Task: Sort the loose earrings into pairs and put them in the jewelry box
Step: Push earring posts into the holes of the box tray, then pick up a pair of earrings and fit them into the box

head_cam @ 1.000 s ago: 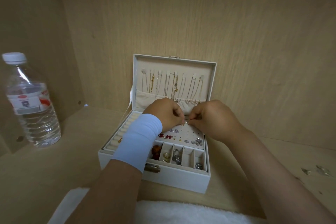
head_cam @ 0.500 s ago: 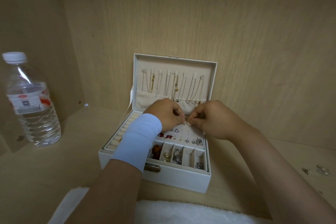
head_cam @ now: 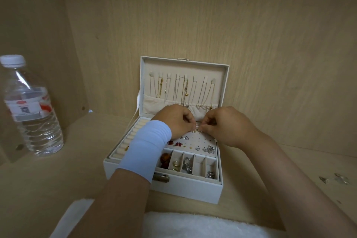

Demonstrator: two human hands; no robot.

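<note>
Right over the open white jewelry box [head_cam: 185,189], both forearms reach in from the near edge and meet above its perforated stud panel [head_cam: 201,144]. The left hand [head_cam: 174,120], with a pale blue wristband [head_cam: 144,153] behind it, is curled knuckles-up, its fingertips [head_cam: 193,126] pinched together. The right hand [head_cam: 228,125] mirrors it, fingers folded inward until the two sets of fingertips nearly touch. Between them sits a small silvery earring [head_cam: 195,131], at the far edge of the panel; both hands seem closed on it, though which one actually grips it is too small to tell.

More earrings lie within the box: red ones [head_cam: 174,143] and silver ones [head_cam: 207,149] on the panel, others in the divided compartments [head_cam: 193,164] along the near side. Necklaces [head_cam: 183,91] hang inside the raised lid. Left of the box stands a water bottle [head_cam: 29,108]; well to its right, a few small clear pieces [head_cam: 337,178] lie on the wooden shelf [head_cam: 58,179]. A white fluffy cloth [head_cam: 193,225] lies nearer than the box.
</note>
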